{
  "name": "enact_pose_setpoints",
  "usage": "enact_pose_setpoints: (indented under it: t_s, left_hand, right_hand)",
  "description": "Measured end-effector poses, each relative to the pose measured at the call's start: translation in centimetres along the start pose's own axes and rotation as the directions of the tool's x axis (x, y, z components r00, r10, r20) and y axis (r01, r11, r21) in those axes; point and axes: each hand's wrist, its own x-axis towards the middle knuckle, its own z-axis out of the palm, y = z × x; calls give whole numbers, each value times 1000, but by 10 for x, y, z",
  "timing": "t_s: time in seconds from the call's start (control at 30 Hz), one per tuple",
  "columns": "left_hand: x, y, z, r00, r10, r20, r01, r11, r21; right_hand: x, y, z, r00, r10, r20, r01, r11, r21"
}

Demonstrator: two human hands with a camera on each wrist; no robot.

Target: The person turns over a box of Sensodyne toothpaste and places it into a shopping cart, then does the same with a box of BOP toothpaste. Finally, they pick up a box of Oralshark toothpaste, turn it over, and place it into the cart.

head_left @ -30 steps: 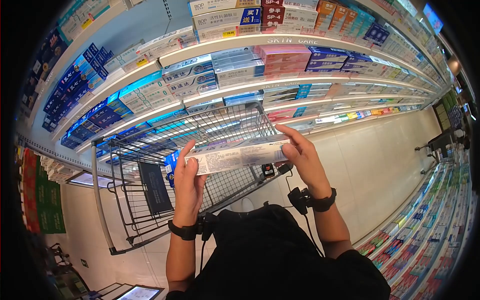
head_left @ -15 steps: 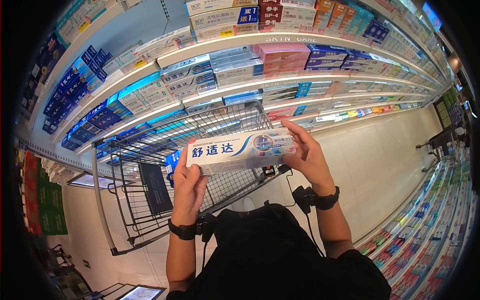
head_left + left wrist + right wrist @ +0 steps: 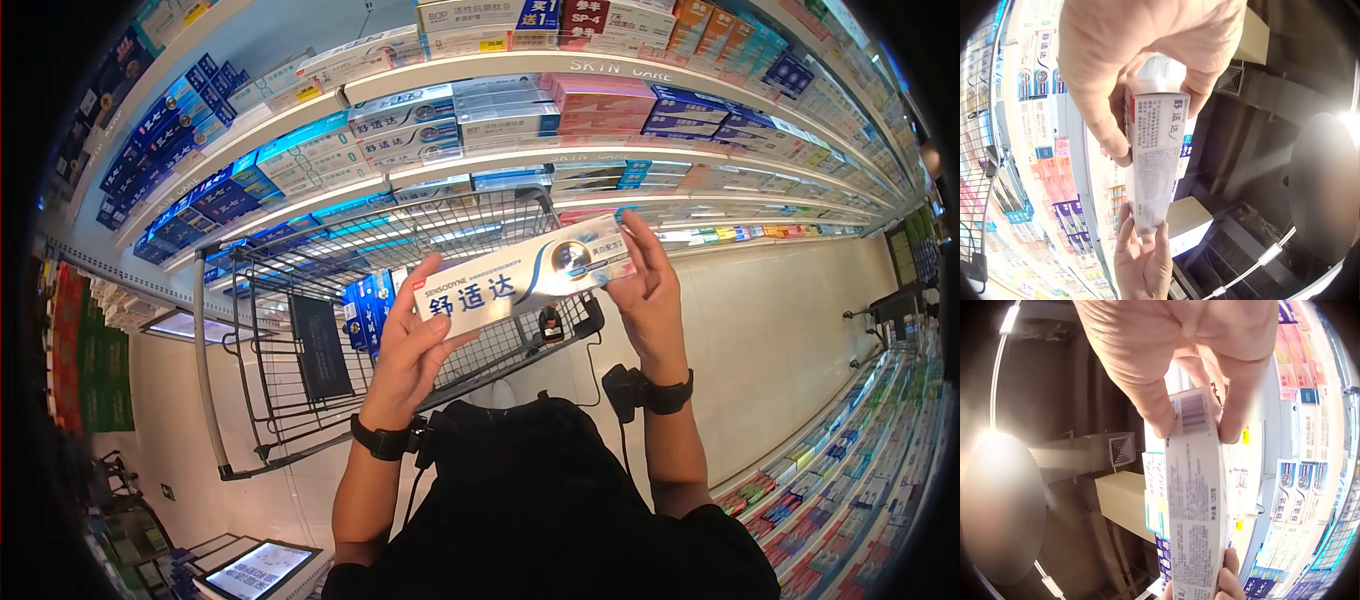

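Observation:
A long white Sensodyne toothpaste box is held up in front of the body, its blue-lettered front facing the head camera. The left hand grips its left end between thumb and fingers. At the other end, the right hand pinches it, thumb below and fingers behind; that end sits higher. In the left wrist view the box's printed side faces the camera, with the right hand at the far end. A barcode side of the box shows in the right wrist view.
A wire shopping cart stands just beyond the hands, with blue boxes in it. Shelves packed with toothpaste boxes run across the front. Another stocked shelf lines the right side. Tiled floor lies between them.
The toothpaste box has turned from its text-covered side to its front, then tilted so its right end rises. Both hands still hold its ends. The head view has shifted slightly.

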Motion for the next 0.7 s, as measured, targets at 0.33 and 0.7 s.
enact_pose_setpoints:
  t_s: [0.33,0.7]
  left_hand:
    - [-8,-48,-8,996,-58,-67,62,997,54]
    - [-15,-67,-56,967,0,-254,79,950,301]
  right_hand:
    - [-5,51,25,906,418,65,-418,858,298]
    - [-15,114,69,709,685,169,-704,674,222]
